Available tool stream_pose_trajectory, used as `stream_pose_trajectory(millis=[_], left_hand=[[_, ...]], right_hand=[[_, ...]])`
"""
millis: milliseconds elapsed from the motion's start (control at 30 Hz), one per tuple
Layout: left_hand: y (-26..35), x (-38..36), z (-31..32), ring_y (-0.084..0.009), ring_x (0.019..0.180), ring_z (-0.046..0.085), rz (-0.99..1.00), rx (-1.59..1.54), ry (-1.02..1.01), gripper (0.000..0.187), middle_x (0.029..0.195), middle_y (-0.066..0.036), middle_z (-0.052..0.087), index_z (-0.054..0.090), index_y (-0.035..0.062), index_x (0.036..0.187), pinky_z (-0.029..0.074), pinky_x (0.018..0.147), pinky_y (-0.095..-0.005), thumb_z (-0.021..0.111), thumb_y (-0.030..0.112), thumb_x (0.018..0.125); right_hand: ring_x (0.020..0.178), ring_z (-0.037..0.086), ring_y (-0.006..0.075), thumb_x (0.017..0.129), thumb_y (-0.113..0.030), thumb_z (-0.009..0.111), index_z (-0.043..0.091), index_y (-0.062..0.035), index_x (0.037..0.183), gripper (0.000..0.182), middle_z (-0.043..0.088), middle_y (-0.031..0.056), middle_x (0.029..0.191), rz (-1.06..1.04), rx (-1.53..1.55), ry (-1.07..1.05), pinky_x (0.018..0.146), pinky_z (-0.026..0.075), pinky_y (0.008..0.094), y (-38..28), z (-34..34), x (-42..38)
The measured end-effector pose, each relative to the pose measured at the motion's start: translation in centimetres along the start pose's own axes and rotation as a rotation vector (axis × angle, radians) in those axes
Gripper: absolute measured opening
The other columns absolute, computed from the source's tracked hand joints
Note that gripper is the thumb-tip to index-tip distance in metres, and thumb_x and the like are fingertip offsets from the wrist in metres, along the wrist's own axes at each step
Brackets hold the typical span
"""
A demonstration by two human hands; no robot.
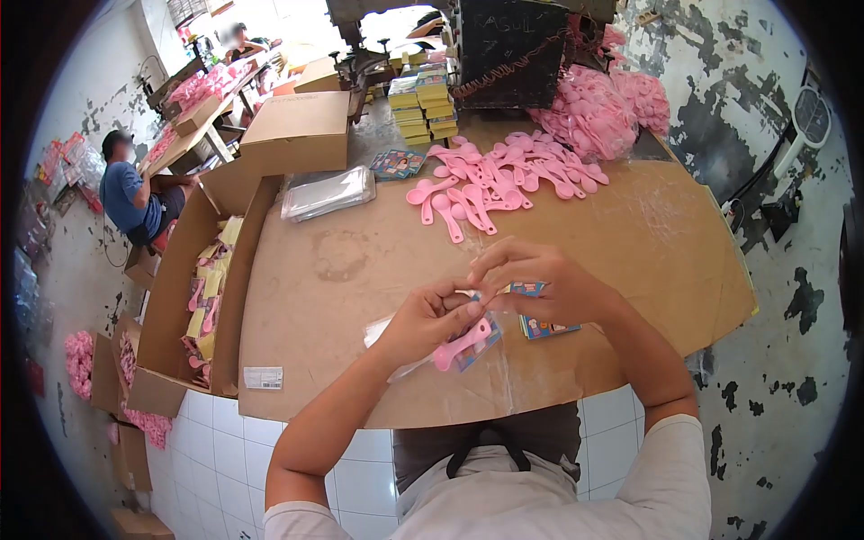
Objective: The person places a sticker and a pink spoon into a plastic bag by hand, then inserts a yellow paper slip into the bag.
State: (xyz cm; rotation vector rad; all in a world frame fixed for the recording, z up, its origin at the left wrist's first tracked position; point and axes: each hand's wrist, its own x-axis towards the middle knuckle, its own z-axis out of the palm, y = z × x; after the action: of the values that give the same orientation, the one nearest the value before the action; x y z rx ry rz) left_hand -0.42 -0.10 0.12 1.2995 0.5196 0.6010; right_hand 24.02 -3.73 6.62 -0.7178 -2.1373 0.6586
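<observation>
My left hand (436,315) is closed, thumb and fingers pinching the upper end of a clear plastic bag (493,331). A pink measuring spoon (463,345) and a blue printed card lie at that bag, below my left fingers. My right hand (544,281) meets the left fingertips, its thumb and fingers pinched at the same end of the bag; the exact grip is partly hidden. Under my right hand lies a stack of blue printed cards (549,329). More clear plastic (378,331) shows beside my left wrist.
A heap of pink spoons (504,175) lies at the table's back. Clear sleeves (328,193), stacked cards (421,103) and a closed carton (297,126) are further back. An open carton (157,342) with packed spoons stands left. A seated person (135,189) is beyond.
</observation>
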Motion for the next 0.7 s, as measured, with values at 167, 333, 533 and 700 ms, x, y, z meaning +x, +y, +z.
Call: stream_pose_trajectory(millis=[167, 333, 533, 700], left_hand=[[0.5, 0.2, 0.5, -0.0187, 0.125, 0.063, 0.375, 0.276, 0.142, 0.045, 0.136, -0.012, 0.067, 0.057, 0.0016, 0.142, 0.049, 0.106, -0.0346, 0.070, 0.015, 0.101], [2.5, -1.1, 2.6, -0.0226, 0.131, 0.062, 0.448, 0.544, 0.166, 0.051, 0.138, -0.013, 0.067, 0.056, 0.0019, 0.143, 0.047, 0.109, -0.0376, 0.073, 0.014, 0.096], [3.0, -0.6, 3.9, -0.0168, 0.119, 0.066, 0.401, 0.486, 0.218, 0.035, 0.125, -0.010, 0.071, 0.059, 0.0002, 0.137, 0.049, 0.107, -0.0341, 0.062, 0.005, 0.102], [3.1, -0.5, 4.3, -0.0163, 0.117, 0.067, 0.278, 0.202, 0.211, 0.025, 0.120, -0.012, 0.072, 0.063, -0.0049, 0.125, 0.052, 0.104, -0.0316, 0.063, 0.005, 0.103]], right_hand=[[0.104, 0.066, 0.0250, 0.086, -0.006, 0.075, 0.073, -0.0065, 0.095, 0.009, 0.070, 0.0055, 0.107, -0.198, -0.479, 0.018, 0.084, 0.053, 0.0394, -5.3, -3.3, 1.7], [0.082, 0.065, 0.0251, 0.085, -0.006, 0.075, 0.071, -0.0038, 0.094, 0.010, 0.065, 0.0064, 0.089, -0.006, -0.568, 0.101, 0.071, 0.053, 0.0385, -5.7, -3.2, 1.7], [0.072, 0.064, 0.0237, 0.088, -0.007, 0.075, 0.071, -0.0017, 0.095, 0.010, 0.064, 0.0085, 0.086, 0.066, -0.417, 0.141, 0.064, 0.053, 0.0357, -5.9, -1.9, 1.3], [0.071, 0.067, 0.0185, 0.086, -0.003, 0.078, 0.074, -0.0010, 0.098, 0.012, 0.069, 0.0080, 0.085, 0.046, -0.392, 0.191, 0.062, 0.053, 0.0300, -5.5, -0.8, 1.0]])
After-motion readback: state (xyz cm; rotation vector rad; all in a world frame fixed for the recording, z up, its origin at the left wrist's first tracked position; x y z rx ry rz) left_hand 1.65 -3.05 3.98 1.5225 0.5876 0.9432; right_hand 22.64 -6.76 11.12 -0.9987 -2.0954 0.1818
